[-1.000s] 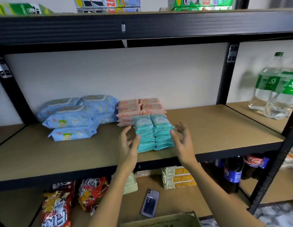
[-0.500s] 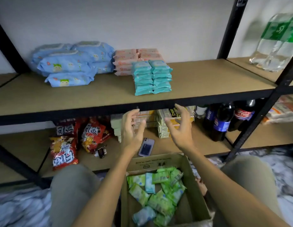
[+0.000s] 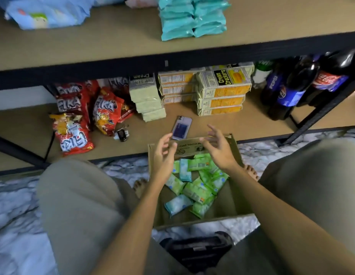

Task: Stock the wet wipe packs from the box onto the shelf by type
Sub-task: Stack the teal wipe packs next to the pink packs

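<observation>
- While I look down, both hands hover empty above the cardboard box (image 3: 230,197) on the floor between the knees: left hand (image 3: 164,153) over its far-left part, right hand (image 3: 219,149) over its far-right part.
- Fingers of each are loosely spread and curled, touching nothing; palms face one another.
- I see the loose wet wipe packs (image 3: 196,192) lying jumbled in the box: roughly eight green ones and three pale blue ones, though overlap makes my count unsure.
- On the upper shelf (image 3: 121,44), far centre, I see the teal packs (image 3: 192,18) in two side-by-side stacks, four visible in each before the frame cuts them off.
- Far left on that shelf I see big blue packs (image 3: 47,14), number unclear.
- On the lower shelf, from left: red snack bags (image 3: 73,133), at least four; cracker boxes (image 3: 220,92) in three stacks; two dark soda bottles (image 3: 287,90) at right.
- I count one phone (image 3: 181,128) lying just beyond the box, one key fob (image 3: 122,133) to its left.
</observation>
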Tool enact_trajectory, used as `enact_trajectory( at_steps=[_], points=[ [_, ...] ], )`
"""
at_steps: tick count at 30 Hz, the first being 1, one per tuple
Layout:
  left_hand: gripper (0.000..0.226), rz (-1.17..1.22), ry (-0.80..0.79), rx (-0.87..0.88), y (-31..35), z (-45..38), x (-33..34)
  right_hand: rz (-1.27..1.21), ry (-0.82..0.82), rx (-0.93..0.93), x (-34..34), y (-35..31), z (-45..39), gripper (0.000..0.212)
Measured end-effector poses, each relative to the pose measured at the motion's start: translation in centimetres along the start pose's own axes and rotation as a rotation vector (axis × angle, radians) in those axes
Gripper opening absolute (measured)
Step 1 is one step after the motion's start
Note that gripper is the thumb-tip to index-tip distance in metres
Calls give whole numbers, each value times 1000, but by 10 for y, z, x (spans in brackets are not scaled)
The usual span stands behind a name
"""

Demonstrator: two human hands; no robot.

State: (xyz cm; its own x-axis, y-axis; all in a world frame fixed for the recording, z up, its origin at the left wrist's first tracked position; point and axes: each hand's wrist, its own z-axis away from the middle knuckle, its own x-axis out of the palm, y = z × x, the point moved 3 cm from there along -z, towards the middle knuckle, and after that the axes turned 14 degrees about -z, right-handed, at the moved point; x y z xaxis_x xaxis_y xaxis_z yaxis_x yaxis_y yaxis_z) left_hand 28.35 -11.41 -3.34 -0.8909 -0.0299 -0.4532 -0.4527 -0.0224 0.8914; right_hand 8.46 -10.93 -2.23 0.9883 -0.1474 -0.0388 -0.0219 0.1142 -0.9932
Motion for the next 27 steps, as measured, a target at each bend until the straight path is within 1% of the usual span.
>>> enact_trajectory(
  at_steps=[2, 7, 13, 16, 20, 23, 27],
  points=[
    [27, 1, -14, -70, -23, 5, 11, 11, -5, 76, 3, 24, -1, 65],
    [24, -57, -93, -211, -82, 26, 36, 44, -43, 199, 15, 79, 1, 59],
    [21, -70, -227, -377, -142, 54, 61, 71, -86, 343, 23, 137, 5, 54],
    [27, -117, -272, -446, -164, 65, 68, 121, -128, 374, 25, 165, 3, 56],
    [36, -176, -360, -566, -184, 78, 75, 172, -175, 410, 32, 193, 1, 50],
    [40, -220, -419, -605, -194, 82, 80, 222, -186, 426, 38, 209, -5, 50],
    [44, -293, -478, -613, -210, 80, 84, 299, -183, 419, 46, 228, -13, 52]
  ],
)
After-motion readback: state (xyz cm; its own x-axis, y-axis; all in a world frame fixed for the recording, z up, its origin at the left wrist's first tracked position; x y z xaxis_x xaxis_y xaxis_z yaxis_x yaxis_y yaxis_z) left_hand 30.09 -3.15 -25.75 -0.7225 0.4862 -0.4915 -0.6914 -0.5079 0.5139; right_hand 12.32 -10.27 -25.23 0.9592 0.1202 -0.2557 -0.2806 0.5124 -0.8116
